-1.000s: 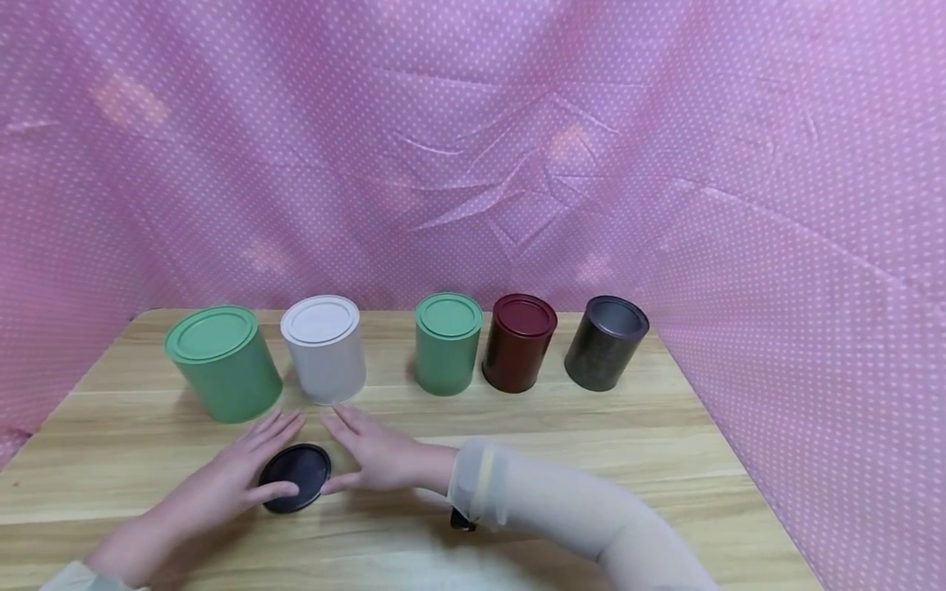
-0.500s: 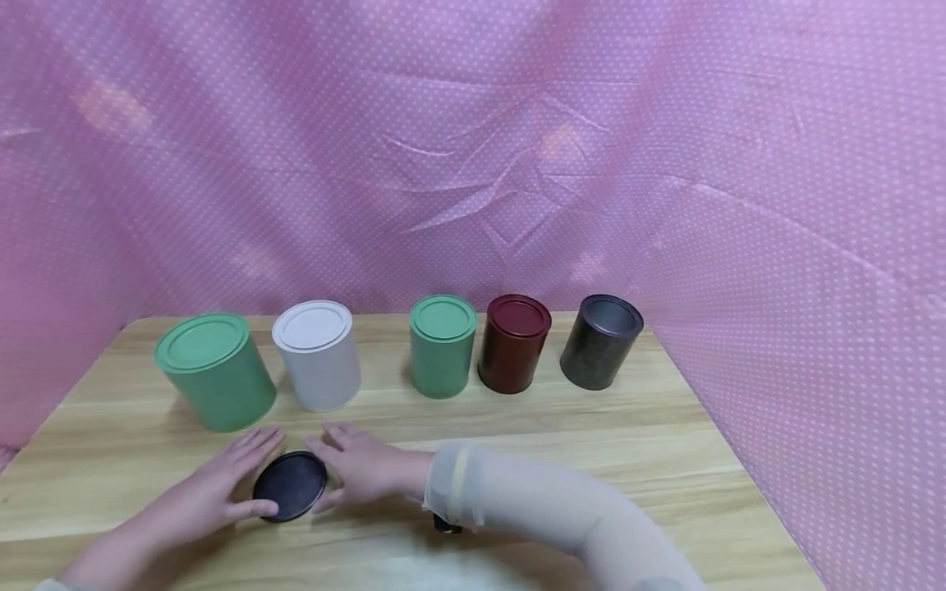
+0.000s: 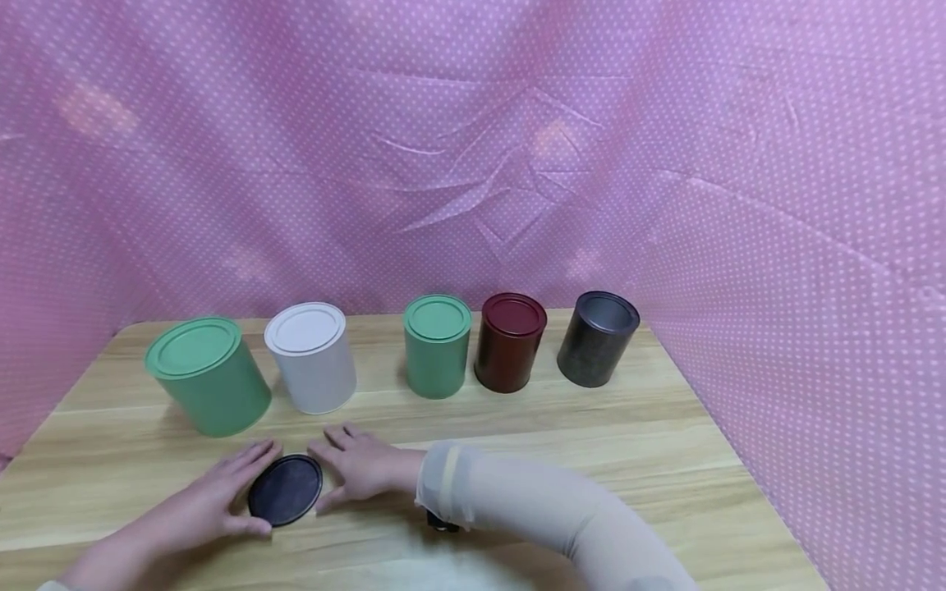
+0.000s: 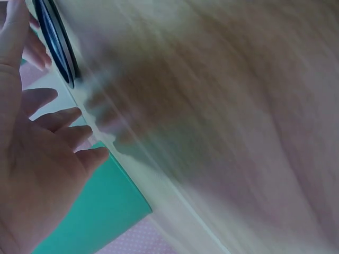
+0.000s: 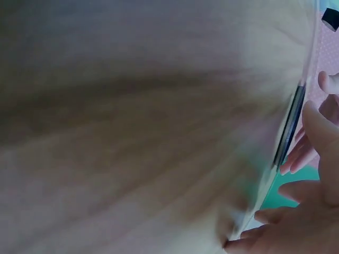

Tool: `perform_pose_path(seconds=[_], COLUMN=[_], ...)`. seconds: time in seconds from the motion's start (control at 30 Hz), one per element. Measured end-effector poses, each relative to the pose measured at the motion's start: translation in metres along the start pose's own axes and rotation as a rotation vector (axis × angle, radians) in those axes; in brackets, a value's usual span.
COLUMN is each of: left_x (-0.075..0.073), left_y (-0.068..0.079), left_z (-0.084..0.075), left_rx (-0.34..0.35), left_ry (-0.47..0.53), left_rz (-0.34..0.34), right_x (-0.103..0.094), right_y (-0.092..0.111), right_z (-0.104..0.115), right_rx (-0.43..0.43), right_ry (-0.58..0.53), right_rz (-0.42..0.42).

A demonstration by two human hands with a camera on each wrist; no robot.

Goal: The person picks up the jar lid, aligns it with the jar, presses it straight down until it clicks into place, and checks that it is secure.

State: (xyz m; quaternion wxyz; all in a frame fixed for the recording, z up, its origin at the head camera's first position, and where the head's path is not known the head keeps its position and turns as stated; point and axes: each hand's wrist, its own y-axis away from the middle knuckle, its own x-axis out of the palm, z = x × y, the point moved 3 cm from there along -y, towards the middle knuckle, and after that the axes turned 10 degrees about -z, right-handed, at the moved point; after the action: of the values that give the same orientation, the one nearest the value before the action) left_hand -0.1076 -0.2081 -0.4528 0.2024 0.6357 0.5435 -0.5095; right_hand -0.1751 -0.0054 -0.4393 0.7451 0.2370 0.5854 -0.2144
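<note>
A round black lid (image 3: 286, 490) lies flat on the wooden table, between the two hands. On its left side is the left hand (image 3: 222, 502), fingers extended along the rim and thumb tip right at the near edge. The right hand (image 3: 360, 466) is spread at the lid's right side, thumb pointing toward its near rim. Neither hand grips anything. In the left wrist view the lid (image 4: 57, 42) shows edge-on beyond the fingers of the left hand (image 4: 45, 164). The right wrist view has the lid (image 5: 290, 127) edge-on beside the right hand (image 5: 307, 211).
Behind the hands stand a large green can (image 3: 210, 386), a white can (image 3: 314, 361), a smaller green can (image 3: 436, 353) and a dark red can (image 3: 510, 349), all lidded. At the right end a dark grey can (image 3: 594, 345) has an open top. Pink dotted cloth (image 3: 473, 164) surrounds the table (image 3: 562, 460).
The left thumb has moved from over the lid to its near edge. The head view has shifted slightly, so the cans sit a little further left. The lid stays between the hands.
</note>
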Motion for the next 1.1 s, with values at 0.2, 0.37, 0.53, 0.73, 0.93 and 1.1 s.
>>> perform_pose_path(seconds=[0.2,0.37,0.53,0.73,0.93,1.1], left_x=[0.002,0.001,0.003,0.003,0.002,0.001], left_y=[-0.003,-0.004,-0.004,-0.003,-0.005,-0.006], left_z=[-0.003,-0.007,-0.006,-0.005,-0.01,-0.015], left_rx=[-0.07,-0.072,-0.076,-0.077,-0.076,-0.086], left_ry=[-0.014,-0.033,-0.036,-0.069,-0.091,-0.141], left_rz=[0.098,0.1,0.096,0.073,0.062,0.057], right_x=[0.004,0.007,0.008,0.008,0.009,0.01], right_y=[0.0,0.001,0.0,-0.004,-0.007,-0.008], right_z=[0.003,0.003,0.002,0.006,0.008,0.006], right_rx=[0.0,-0.001,0.005,0.022,0.029,0.011], right_ry=[0.029,0.047,0.069,0.083,0.081,0.09], right_rz=[0.032,0.036,0.013,-0.005,-0.017,-0.041])
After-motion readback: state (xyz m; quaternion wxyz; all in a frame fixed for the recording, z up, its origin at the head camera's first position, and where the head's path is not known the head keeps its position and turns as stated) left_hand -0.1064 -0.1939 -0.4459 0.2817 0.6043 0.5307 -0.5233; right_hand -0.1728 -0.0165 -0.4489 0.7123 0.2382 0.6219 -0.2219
